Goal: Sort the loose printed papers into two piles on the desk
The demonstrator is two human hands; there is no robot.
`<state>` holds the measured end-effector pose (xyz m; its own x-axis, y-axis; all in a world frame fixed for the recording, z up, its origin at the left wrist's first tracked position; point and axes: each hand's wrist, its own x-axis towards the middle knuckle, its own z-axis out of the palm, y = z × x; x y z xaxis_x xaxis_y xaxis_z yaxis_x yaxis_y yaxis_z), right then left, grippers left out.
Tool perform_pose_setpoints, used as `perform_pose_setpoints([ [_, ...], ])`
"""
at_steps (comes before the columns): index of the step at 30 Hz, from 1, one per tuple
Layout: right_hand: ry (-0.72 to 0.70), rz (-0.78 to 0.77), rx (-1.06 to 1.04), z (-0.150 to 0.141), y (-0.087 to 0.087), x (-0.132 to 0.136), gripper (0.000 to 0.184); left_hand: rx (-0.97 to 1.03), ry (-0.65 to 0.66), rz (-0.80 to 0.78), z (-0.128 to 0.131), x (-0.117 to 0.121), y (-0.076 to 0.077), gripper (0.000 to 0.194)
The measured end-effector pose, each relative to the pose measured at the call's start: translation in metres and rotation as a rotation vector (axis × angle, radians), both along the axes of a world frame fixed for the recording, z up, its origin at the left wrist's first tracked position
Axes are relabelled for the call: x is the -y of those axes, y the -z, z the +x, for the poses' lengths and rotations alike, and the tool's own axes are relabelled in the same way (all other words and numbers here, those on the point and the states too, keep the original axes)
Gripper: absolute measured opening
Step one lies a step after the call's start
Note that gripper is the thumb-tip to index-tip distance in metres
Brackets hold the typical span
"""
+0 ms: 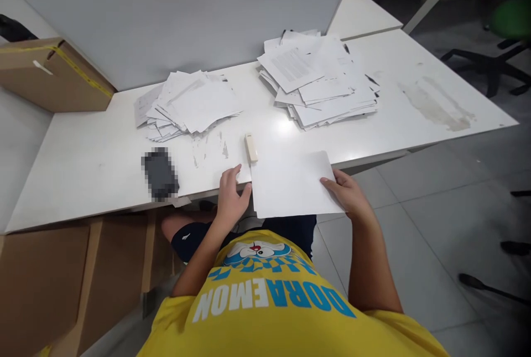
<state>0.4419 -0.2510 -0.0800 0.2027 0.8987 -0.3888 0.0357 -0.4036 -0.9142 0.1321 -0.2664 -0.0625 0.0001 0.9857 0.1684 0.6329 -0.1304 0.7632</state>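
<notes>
White paper [292, 185] extends over the table's front edge, its far part resting on the tabletop. My right hand [347, 193] grips its right side, thumb on top and fingers underneath. Whether it is one sheet or a few, I cannot tell. Beside the paper's left edge is my left hand [233, 195], fingers apart and thumb raised, holding nothing. A cream-coloured stapler [251, 148] lies at the far left corner of the paper, just beyond the left hand.
Loose paper piles stand at the back: a smaller left pile [193, 102] and a larger right pile [323, 80]. A blurred dark device [160, 174] lies front left. A cardboard box [53, 77] occupies the left corner; more cardboard [112, 279] stands below. A grey partition [186, 8] rises behind.
</notes>
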Motion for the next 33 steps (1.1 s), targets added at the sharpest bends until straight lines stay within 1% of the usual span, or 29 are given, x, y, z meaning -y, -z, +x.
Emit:
perform_pose_setpoints([
  [2,-0.006,0.005,0.015,0.002,0.002,-0.002,0.046,-0.187,0.137,0.122,-0.001,-0.011,0.001,0.06],
  [4,-0.015,0.007,0.016,0.002,0.003,-0.004,0.045,-0.305,0.254,0.172,-0.003,-0.022,0.004,0.066],
  [6,-0.013,0.008,0.01,0.001,0.005,-0.006,0.045,-0.37,0.301,0.194,-0.004,-0.032,0.008,0.063],
  [9,-0.001,0.019,0.007,-0.002,0.008,-0.007,0.047,-0.413,0.294,0.24,-0.003,-0.037,0.016,0.056],
  [13,-0.003,0.05,-0.016,-0.005,0.013,-0.007,0.047,-0.412,0.233,0.278,0.001,-0.038,0.022,0.057],
  [17,-0.013,0.053,-0.034,-0.006,0.015,-0.009,0.045,-0.423,0.218,0.269,0.001,-0.04,0.026,0.066],
  [20,-0.008,0.059,-0.008,-0.008,0.014,-0.014,0.042,-0.434,0.207,0.258,0.001,-0.039,0.027,0.071],
  [23,-0.033,0.062,0.054,-0.008,0.008,-0.016,0.04,-0.421,0.195,0.236,0.0,-0.038,0.026,0.074],
  [25,-0.057,0.054,0.103,-0.003,-0.002,-0.016,0.037,-0.397,0.215,0.216,-0.001,-0.037,0.023,0.075],
  [26,-0.045,0.052,0.123,0.001,-0.008,-0.015,0.035,-0.384,0.228,0.208,-0.002,-0.037,0.022,0.075],
  [28,0.058,0.098,0.15,0.011,-0.021,-0.016,0.032,-0.358,0.247,0.193,-0.002,-0.036,0.021,0.073],
  [30,0.255,0.258,0.174,0.023,-0.031,-0.024,0.03,-0.336,0.247,0.179,-0.001,-0.034,0.02,0.07],
  [32,0.454,0.453,0.211,0.034,-0.032,-0.046,0.029,-0.307,0.249,0.167,0.0,-0.034,0.019,0.067],
  [33,0.499,0.515,0.236,0.039,-0.028,-0.062,0.03,-0.29,0.258,0.166,0.0,-0.035,0.018,0.065],
])
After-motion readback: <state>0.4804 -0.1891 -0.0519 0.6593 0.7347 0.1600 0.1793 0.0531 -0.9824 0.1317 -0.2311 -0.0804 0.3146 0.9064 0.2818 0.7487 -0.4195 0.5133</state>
